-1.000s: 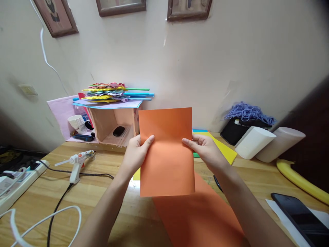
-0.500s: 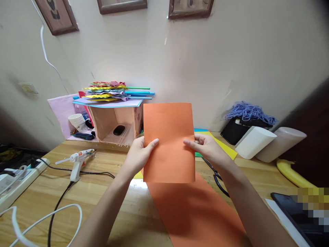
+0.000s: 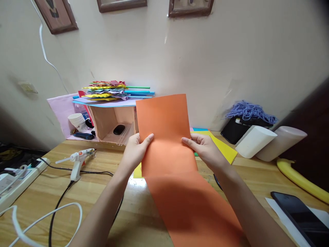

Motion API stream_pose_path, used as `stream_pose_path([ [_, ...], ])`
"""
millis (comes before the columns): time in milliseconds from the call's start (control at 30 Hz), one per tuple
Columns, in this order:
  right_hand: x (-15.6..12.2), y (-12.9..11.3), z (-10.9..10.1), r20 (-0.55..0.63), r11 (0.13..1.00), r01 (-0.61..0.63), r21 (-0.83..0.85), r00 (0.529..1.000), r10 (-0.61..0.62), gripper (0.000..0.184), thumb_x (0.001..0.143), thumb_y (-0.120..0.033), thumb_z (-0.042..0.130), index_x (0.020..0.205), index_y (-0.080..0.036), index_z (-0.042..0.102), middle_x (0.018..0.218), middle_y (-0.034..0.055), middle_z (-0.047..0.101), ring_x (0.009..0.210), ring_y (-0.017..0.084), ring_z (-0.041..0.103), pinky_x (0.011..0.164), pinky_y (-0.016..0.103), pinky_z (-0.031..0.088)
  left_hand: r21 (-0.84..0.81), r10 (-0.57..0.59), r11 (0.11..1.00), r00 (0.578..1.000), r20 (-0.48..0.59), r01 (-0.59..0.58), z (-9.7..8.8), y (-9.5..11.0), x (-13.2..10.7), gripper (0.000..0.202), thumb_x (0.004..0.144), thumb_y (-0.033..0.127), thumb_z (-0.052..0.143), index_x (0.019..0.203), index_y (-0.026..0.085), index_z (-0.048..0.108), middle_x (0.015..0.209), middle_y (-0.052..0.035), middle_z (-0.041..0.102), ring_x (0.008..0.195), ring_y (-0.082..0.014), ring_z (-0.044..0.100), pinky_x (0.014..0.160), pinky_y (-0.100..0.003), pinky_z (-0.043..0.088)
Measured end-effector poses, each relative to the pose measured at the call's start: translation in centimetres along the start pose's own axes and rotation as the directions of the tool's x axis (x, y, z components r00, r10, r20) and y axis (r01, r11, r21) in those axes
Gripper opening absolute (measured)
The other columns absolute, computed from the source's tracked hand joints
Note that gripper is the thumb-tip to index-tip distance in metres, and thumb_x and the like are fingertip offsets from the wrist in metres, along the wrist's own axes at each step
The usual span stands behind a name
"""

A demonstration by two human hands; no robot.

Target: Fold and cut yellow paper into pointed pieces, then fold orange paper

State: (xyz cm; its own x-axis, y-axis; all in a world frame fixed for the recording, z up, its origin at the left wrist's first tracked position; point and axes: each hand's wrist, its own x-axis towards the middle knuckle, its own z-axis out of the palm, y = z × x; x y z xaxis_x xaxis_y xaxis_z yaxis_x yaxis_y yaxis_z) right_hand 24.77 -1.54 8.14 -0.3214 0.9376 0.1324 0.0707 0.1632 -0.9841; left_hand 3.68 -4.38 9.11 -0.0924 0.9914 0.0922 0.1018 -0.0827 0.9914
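A sheet of orange paper is raised upright in front of me, tilted a little. My left hand grips its left edge, thumb on the near face and fingers behind. On the opposite edge my right hand pinches it the same way, its fingers partly hidden. Below lies a larger orange sheet flat on the table, partly covered by the raised paper. Yellow paper pokes out behind my right hand.
A white glue gun with a black cord stands at left, near a power strip. A pink box bears crumpled coloured papers. On the right are a paper roll, a yellow curved object and a phone.
The held orange paper has moved slightly left and tipped, its right top corner now higher than its left. Both hands have shifted slightly left and up, still holding its edges.
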Motion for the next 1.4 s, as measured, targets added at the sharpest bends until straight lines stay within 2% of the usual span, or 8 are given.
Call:
stream_pose_path([
  [133, 0.1, 0.1, 0.0, -0.048, 0.996, 0.049, 0.07, 0.998, -0.046, 0.028, 0.075, -0.042, 0.061, 0.091, -0.021, 0.067, 0.09, 0.0042, 0.069, 0.083, 0.022, 0.064, 0.07, 0.031, 0.052, -0.111, -0.043, 0.992, 0.993, 0.107, 0.055, -0.2, 0.1, -0.1, 0.036, 0.069, 0.049, 0.06, 0.081, 0.015, 0.061, 0.082, -0.0072, 0.067, 0.071, -0.0189, 0.063, 0.061, -0.027, 0.049],
  [300, 0.2, 0.0, -0.4, -0.1, 0.994, 0.058, 0.091, 0.994, -0.049, 0.029, 0.072, -0.044, 0.064, 0.091, -0.022, 0.067, 0.093, 0.004, 0.069, 0.087, 0.023, 0.064, 0.072, 0.032, 0.052, -0.104, -0.071, 0.99, 0.978, 0.198, 0.093, -0.1, 0.0, -0.2, 0.038, 0.068, 0.051, 0.06, 0.08, 0.015, 0.061, 0.081, -0.0075, 0.067, 0.073, -0.0198, 0.064, 0.065, -0.03, 0.05],
  [533, -0.2, -0.6, -0.5, 0.057, 0.996, -0.063, -0.058, 0.996, 0.066, 0.03, 0.07, -0.045, 0.064, 0.082, -0.018, 0.065, 0.083, 0.0049, 0.069, 0.08, 0.021, 0.064, 0.067, 0.028, 0.05, -0.015, 0.01, 1.0, 0.998, 0.056, -0.01, 0.1, -0.3, 0.0, 0.037, 0.071, 0.049, 0.058, 0.085, 0.016, 0.063, 0.087, -0.0065, 0.068, 0.079, -0.0208, 0.063, 0.066, -0.028, 0.049],
  [600, -0.2, -0.7, -0.5, 0.093, 0.991, -0.077, -0.113, 0.992, 0.088, 0.028, 0.07, -0.045, 0.064, 0.075, -0.017, 0.064, 0.073, 0.0031, 0.067, 0.068, 0.017, 0.062, 0.058, 0.025, 0.048, 0.009, 0.05, 0.999, 0.998, 0.033, -0.051, 0.1, -0.3, 0.1, 0.035, 0.073, 0.047, 0.057, 0.088, 0.016, 0.063, 0.089, -0.0059, 0.068, 0.082, -0.0211, 0.062, 0.066, -0.027, 0.048],
  [733, -0.2, -0.5, -0.4, 0.045, 0.984, -0.055, -0.171, 0.997, 0.063, 0.036, 0.072, -0.047, 0.06, 0.054, -0.017, 0.053, 0.049, -0.0024, 0.054, 0.042, 0.009, 0.048, 0.041, 0.021, 0.035, 0.052, 0.11, 0.993, 0.994, -0.017, -0.109, 0.0, -0.2, 0.2, 0.035, 0.074, 0.045, 0.056, 0.092, 0.015, 0.063, 0.092, -0.0061, 0.068, 0.086, -0.0222, 0.061, 0.066, -0.026, 0.047],
  [933, -0.3, -0.6, -0.1, 0.27, 0.992, -0.079, -0.102, 0.957, 0.104, 0.037, 0.081, -0.048, 0.049, 0.066, -0.015, 0.057, 0.053, 0.0027, 0.063, 0.054, 0.013, 0.058, 0.056, 0.023, 0.042, 0.049, 0.154, 0.987, 0.986, -0.061, -0.151, -0.3, -0.5, 0.5, 0.037, 0.074, 0.046, 0.056, 0.092, 0.015, 0.063, 0.094, -0.0079, 0.067, 0.09, -0.0235, 0.06, 0.07, -0.028, 0.046],
  [1267, -0.2, -0.3, -0.1, 0.321, 0.989, -0.124, -0.079, 0.936, 0.143, 0.027, 0.078, -0.041, 0.056, 0.07, -0.015, 0.054, 0.046, -0.0021, 0.057, 0.042, 0.009, 0.052, 0.044, 0.019, 0.038, 0.088, 0.139, 0.987, 0.987, -0.081, -0.132, -0.7, -0.6, 0.8, 0.039, 0.075, 0.047, 0.055, 0.093, 0.013, 0.062, 0.092, -0.0081, 0.067, 0.085, -0.0221, 0.061, 0.064, -0.026, 0.046],
  [1400, -0.2, -0.2, 0.0, 0.31, 0.991, -0.133, -0.021, 0.941, 0.132, 0.028, 0.08, -0.041, 0.053, 0.07, -0.015, 0.052, 0.051, 0.0004, 0.06, 0.044, 0.008, 0.053, 0.048, 0.02, 0.042, 0.092, 0.154, 0.985, 0.983, -0.103, -0.145, -0.8, -0.6, 1.0, 0.039, 0.075, 0.046, 0.055, 0.093, 0.013, 0.062, 0.092, -0.0081, 0.067, 0.085, -0.0222, 0.061, 0.064, -0.027, 0.046],
])
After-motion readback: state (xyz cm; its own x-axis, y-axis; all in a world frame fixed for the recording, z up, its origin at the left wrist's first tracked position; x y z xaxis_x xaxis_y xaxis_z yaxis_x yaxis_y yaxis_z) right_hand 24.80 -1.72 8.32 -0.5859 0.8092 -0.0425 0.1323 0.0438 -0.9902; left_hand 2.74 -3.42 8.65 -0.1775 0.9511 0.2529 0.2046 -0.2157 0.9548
